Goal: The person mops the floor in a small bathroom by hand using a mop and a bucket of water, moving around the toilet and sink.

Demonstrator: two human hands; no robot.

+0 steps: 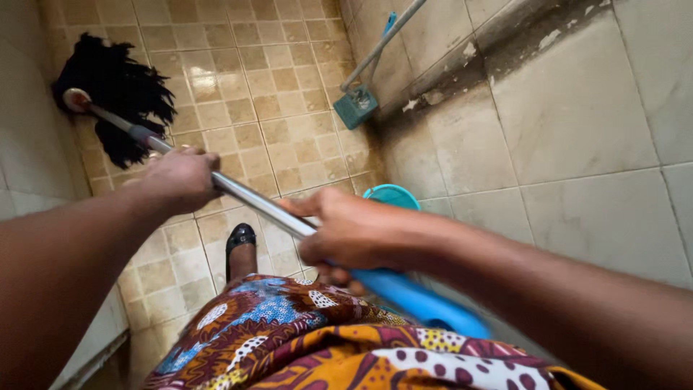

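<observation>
Down on the tiled floor (238, 94), near its far left corner where it meets the wall, the black string mop head (115, 94) lies spread against the tiles, its strands fanned out. From it the metal mop handle (245, 196) runs back at a slant to a blue grip section (411, 296) close to the patterned skirt (310, 339). The left hand (180, 177) is closed around the metal part of the shaft, fingers wrapped over the top, knuckles up. The right hand (354, 231) is closed lower down, where the metal meets the blue, thumb lying along the shaft. To mop well from this stance, it seems best to keep both hands firm and well apart, press the head flat, and work the strands along the corner, where grime tends to gather. A black shoe (240, 237) stands just under the shaft. By the stained right wall leans a teal scrubbing brush (355, 107), and a teal bucket rim (393, 195) shows just beyond the right hand.
</observation>
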